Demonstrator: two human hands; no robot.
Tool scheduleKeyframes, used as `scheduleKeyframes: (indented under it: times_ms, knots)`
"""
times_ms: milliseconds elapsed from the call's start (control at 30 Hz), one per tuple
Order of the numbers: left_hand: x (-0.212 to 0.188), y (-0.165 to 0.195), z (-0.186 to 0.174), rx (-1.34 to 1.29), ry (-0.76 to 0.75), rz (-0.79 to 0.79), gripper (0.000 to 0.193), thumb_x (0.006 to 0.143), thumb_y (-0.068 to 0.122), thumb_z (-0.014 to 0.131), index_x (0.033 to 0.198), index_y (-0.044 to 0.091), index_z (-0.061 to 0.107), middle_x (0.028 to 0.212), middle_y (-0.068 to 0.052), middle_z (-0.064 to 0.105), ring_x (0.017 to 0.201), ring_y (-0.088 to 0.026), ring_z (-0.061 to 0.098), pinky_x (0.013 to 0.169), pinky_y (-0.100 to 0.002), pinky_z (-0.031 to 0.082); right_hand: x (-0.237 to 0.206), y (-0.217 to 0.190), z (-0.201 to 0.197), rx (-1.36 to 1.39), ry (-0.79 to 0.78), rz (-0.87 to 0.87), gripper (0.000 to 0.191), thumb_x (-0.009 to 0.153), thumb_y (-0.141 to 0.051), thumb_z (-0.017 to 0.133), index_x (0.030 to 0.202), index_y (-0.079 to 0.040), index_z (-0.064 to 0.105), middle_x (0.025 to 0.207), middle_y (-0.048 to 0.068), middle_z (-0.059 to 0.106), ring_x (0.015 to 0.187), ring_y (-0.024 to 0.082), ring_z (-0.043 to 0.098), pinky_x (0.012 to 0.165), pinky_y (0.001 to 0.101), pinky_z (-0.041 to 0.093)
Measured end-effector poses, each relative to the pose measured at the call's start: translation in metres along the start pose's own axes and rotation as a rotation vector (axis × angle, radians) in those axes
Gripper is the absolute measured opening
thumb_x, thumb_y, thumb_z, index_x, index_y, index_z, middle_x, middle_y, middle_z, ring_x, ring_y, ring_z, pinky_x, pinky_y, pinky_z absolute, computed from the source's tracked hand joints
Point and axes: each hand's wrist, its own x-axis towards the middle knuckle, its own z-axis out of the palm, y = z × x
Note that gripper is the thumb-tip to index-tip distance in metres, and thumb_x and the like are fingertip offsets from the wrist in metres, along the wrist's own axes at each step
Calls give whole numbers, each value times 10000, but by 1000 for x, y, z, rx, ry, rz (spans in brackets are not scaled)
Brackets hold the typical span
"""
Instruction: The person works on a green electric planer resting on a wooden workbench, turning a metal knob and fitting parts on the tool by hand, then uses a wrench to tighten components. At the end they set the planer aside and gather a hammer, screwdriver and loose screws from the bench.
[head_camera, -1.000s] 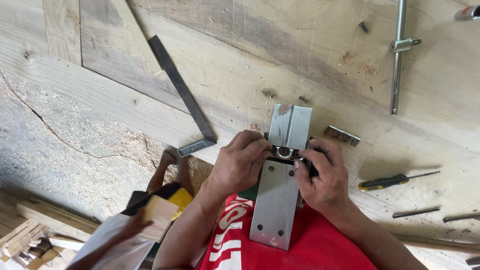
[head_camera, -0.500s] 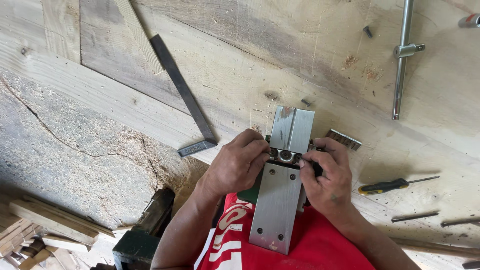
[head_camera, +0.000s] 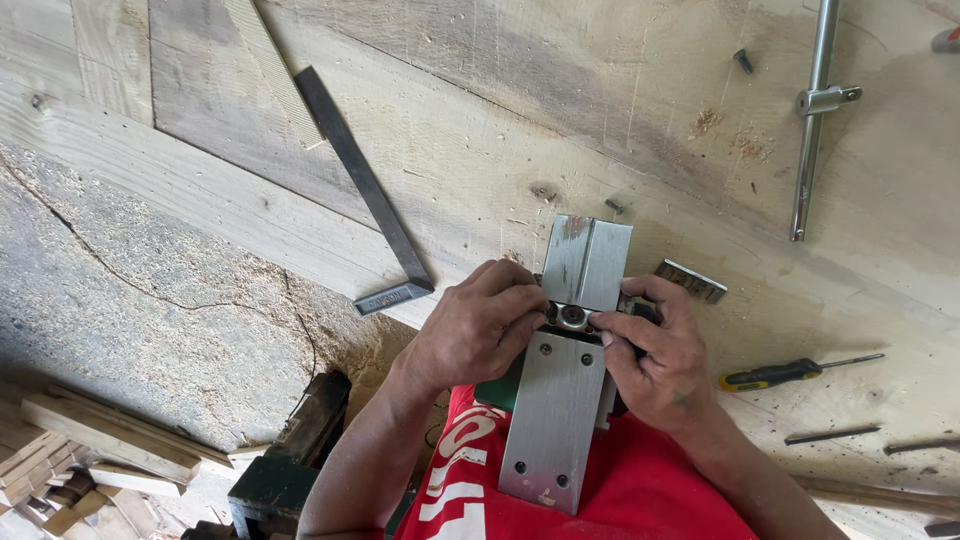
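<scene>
Both hands' fingers pinch the drum of an upturned planer (head_camera: 560, 400) (grey sole); left hand (head_camera: 470, 325), right hand (head_camera: 655, 355).

View: the head camera sits further right and lower than a second ago, so the try square (head_camera: 365, 190) now lies higher, toward upper centre-left.
Lower left: the yellow-and-black object and pale cloth are gone; a dark green machine (head_camera: 290, 465) and wood offcuts (head_camera: 90, 450) show instead.
Ruler: a pale wooden strip (head_camera: 272, 70) now enters at top.
</scene>
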Motion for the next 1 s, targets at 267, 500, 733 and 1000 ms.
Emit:
scheduleKeyframes:
  times_ms: [267,500,733,1000]
  knots:
    - [-5,-10,0,-53,-57,-21,168,910,55,739,1063,-7,711,1020,-134,656,878,-240,706,736,-350,603,1,6,-6,9,-46,-64,221,798,7,701,997,-58,771,1315,214,551,1057,275,651,865,356,548]
    - [-21,-37,3,-583,72,-175,203,864,-90,441,998,-28,579,984,-176,663,815,-198,687,712,-315,623,2,10,-8,28,-75,-76,214,770,20,685,951,-61,764,1336,204,553,1073,272,659,839,332,546]
    - [-18,-15,13,-208,31,-268,147,957,25,597,1077,-38,655,881,-155,675,734,-221,688,657,-324,553,-1,9,-2,64,-1,-20,149,851,-32,707,995,-45,743,1376,191,528,1168,304,643,975,370,542]
    - [-10,3,23,-50,66,-397,143,915,110,690,1020,20,722,857,-127,687,681,-233,721,600,-350,590,-10,3,2,-46,85,74,132,848,-72,775,970,-30,752,1284,150,620,1066,233,684,873,325,585]
